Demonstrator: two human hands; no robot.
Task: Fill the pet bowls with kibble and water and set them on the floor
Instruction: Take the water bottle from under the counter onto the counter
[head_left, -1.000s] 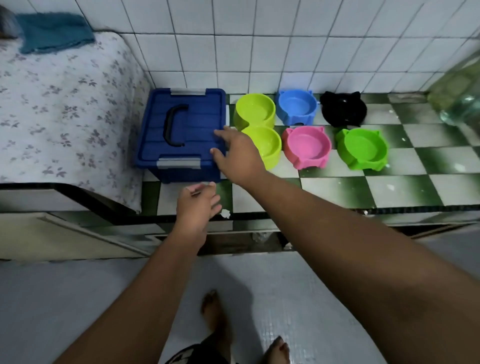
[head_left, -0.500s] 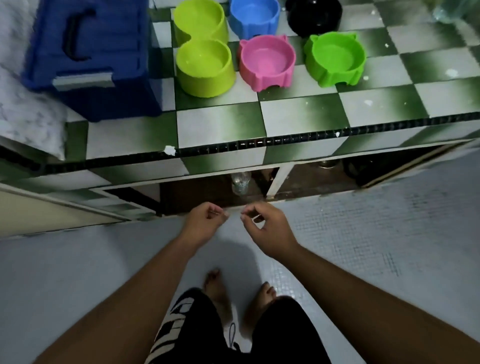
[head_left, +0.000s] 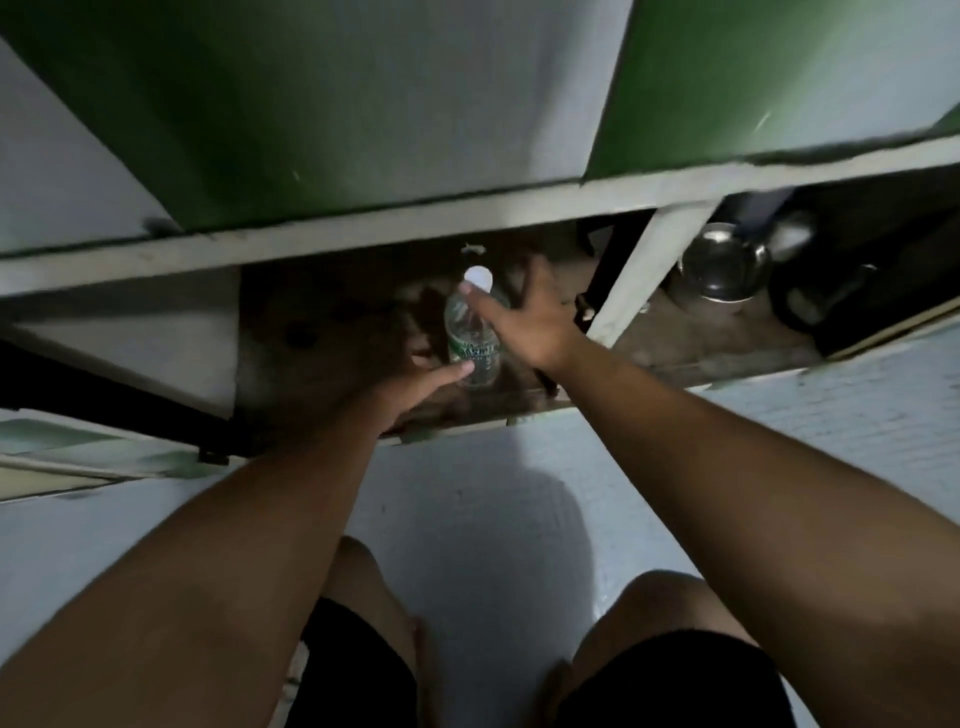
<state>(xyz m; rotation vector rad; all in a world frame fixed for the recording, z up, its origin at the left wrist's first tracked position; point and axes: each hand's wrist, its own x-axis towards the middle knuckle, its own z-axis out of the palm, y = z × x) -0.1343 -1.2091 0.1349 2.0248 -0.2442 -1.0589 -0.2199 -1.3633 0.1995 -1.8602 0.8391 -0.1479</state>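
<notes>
Head view, looking down into an open cupboard (head_left: 332, 332) under a green-and-white tiled counter (head_left: 363, 104). A clear bottle (head_left: 470, 338) with a white cap (head_left: 478, 279) stands upright inside. Left hand (head_left: 415, 379), at the bottle's 7 o'clock, touches its lower part with one straight finger. Right hand (head_left: 524, 322), at 3 o'clock, fingers spread, thumb at the neck. A metal bowl (head_left: 722, 265) lies at 2 o'clock, beyond a white post (head_left: 644, 270).

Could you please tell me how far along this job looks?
Done: nothing shows as finished; no bowl is in view. In hand: the left hand and right hand, fingers open, reach the capped water bottle in the under-counter cupboard, not yet gripping it. Left: fetching kibble, filling every bowl, placing them on the floor.
</notes>
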